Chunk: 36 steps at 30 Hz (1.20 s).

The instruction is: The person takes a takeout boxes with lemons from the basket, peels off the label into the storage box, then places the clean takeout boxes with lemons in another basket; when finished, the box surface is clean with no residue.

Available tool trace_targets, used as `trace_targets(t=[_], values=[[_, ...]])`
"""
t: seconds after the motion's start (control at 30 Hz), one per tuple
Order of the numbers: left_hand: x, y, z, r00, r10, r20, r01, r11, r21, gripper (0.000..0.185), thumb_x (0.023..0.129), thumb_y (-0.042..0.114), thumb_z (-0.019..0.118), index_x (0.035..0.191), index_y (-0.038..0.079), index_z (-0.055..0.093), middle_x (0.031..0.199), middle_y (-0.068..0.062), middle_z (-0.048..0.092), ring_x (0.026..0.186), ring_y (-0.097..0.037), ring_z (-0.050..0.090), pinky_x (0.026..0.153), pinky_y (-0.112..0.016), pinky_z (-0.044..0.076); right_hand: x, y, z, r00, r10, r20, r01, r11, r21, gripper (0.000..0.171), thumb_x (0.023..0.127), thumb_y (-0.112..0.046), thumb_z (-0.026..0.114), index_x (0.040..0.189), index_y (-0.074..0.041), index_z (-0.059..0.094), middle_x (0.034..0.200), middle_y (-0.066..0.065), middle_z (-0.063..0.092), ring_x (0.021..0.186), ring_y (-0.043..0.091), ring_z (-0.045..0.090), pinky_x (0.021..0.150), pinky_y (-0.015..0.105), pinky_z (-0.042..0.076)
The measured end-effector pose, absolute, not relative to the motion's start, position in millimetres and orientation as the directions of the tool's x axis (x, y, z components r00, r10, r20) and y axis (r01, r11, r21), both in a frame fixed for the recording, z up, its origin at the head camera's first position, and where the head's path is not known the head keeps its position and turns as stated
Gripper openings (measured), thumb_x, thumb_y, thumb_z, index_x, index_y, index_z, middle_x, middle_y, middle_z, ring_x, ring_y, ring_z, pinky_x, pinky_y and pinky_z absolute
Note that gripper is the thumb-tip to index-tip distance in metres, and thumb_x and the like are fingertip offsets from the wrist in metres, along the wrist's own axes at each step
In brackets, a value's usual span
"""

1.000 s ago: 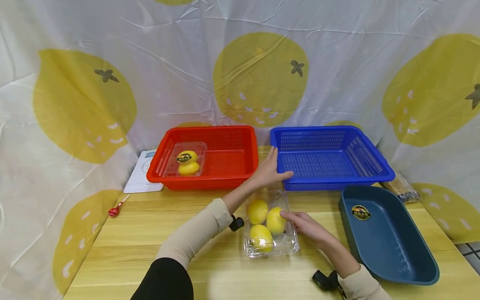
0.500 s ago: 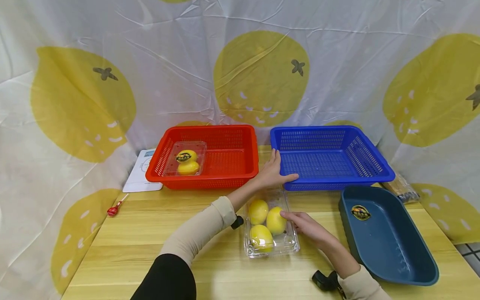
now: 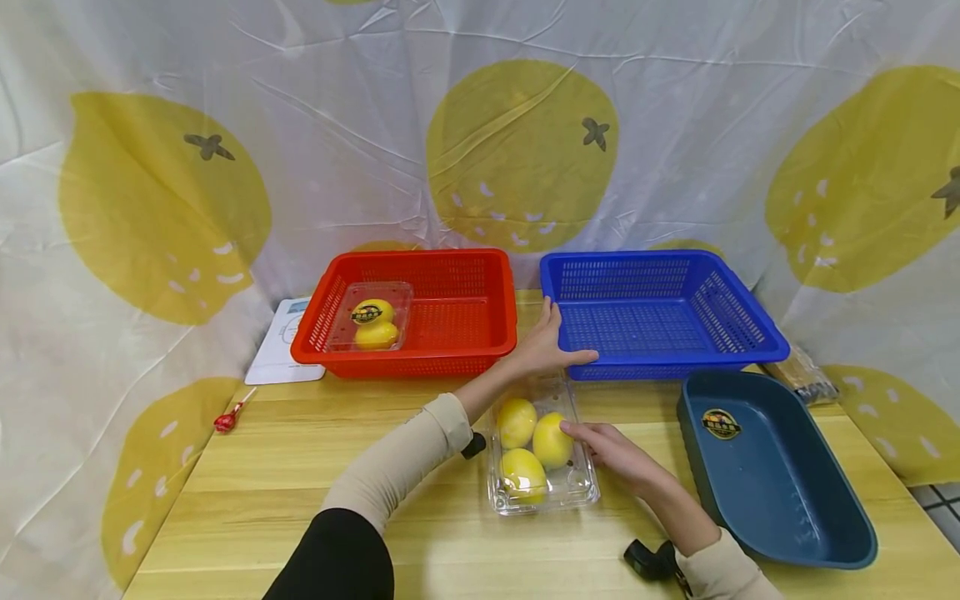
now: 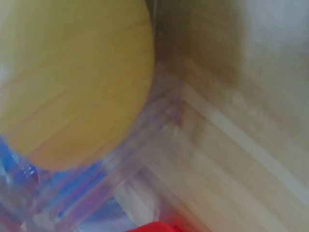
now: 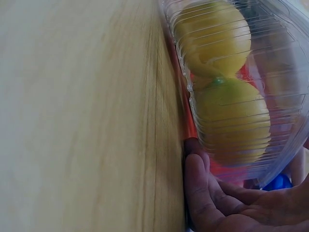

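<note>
A clear plastic box (image 3: 543,498) with three lemons (image 3: 551,440) stands on the wooden table, its lid standing open at the back. My left hand (image 3: 542,346) reaches over that lid with straight fingers. Its thumb lies against the front left corner of the blue basket (image 3: 675,354). My right hand (image 3: 615,454) rests on the table, fingertips touching the box's right side. In the right wrist view its fingers (image 5: 203,193) lie beside the box (image 5: 285,58). The left wrist view is a blurred close-up of a lemon (image 4: 72,82) behind clear plastic.
A red basket (image 3: 420,260) at the back left holds a small shut clear box of lemons (image 3: 372,321). A dark teal tray (image 3: 780,500) sits at the right. White paper (image 3: 281,346) and a small red item (image 3: 228,419) lie at the left.
My left hand has shifted slightly right, its thumb now along the blue basket's front edge. The right hand and the box have stayed put.
</note>
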<state>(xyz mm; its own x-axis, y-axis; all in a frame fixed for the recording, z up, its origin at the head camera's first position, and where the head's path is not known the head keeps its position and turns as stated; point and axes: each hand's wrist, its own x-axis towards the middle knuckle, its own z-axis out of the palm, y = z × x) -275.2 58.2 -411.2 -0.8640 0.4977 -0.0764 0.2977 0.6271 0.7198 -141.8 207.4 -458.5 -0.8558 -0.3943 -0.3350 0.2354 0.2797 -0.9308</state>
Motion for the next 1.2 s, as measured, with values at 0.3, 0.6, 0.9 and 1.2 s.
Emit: trace_targets(t=[0.3,0.6,0.9,1.2], values=[[-276,59,-415,-0.879,0.475,-0.050,0.275,0.588,0.760,0.115,0.081,0.055,0.071,0.157,0.010,-0.003,0.164,-0.002,-0.017,0.151,-0.031,0.018,0.117,-0.049,0.032,-143,207,-458,-0.850,-0.412,-0.328,0.232,0.267,-0.935,0.059,0.102,-0.045,0.040,0.125,0.006,0.059,0.111,0.006,0.066,0.109,0.017,0.057,0.103,0.047,0.044],[-275,62,-419,-0.893,0.449,-0.029,0.235,0.520,0.822,0.118,0.077,0.053,0.076,0.157,0.010,0.000,0.165,0.001,-0.015,0.152,-0.027,0.013,0.119,-0.049,0.028,-140,208,-456,-0.863,-0.387,-0.327,0.238,0.260,-0.936,0.058,0.102,-0.045,0.041,0.130,0.003,0.058,0.121,0.009,0.063,0.119,0.019,0.051,0.105,0.047,0.041],[-274,61,-422,-0.893,0.449,-0.011,0.242,0.502,0.830,0.117,0.079,0.050,0.076,0.157,0.008,0.000,0.165,0.000,-0.015,0.152,-0.028,0.013,0.119,-0.049,0.028,-134,209,-453,-0.879,-0.327,-0.347,0.262,0.276,-0.925,0.053,0.101,-0.045,0.045,0.117,0.002,0.065,0.103,0.003,0.062,0.110,0.019,0.054,0.094,0.039,0.046],[-275,61,-423,-0.895,0.445,-0.008,0.241,0.500,0.832,0.120,0.077,0.052,0.077,0.157,0.007,-0.001,0.165,-0.001,-0.015,0.152,-0.029,0.013,0.119,-0.049,0.027,-124,218,-447,-0.892,-0.286,-0.349,0.265,0.296,-0.918,0.057,0.101,-0.044,0.045,0.125,0.005,0.060,0.111,0.007,0.064,0.108,0.016,0.056,0.096,0.037,0.048]])
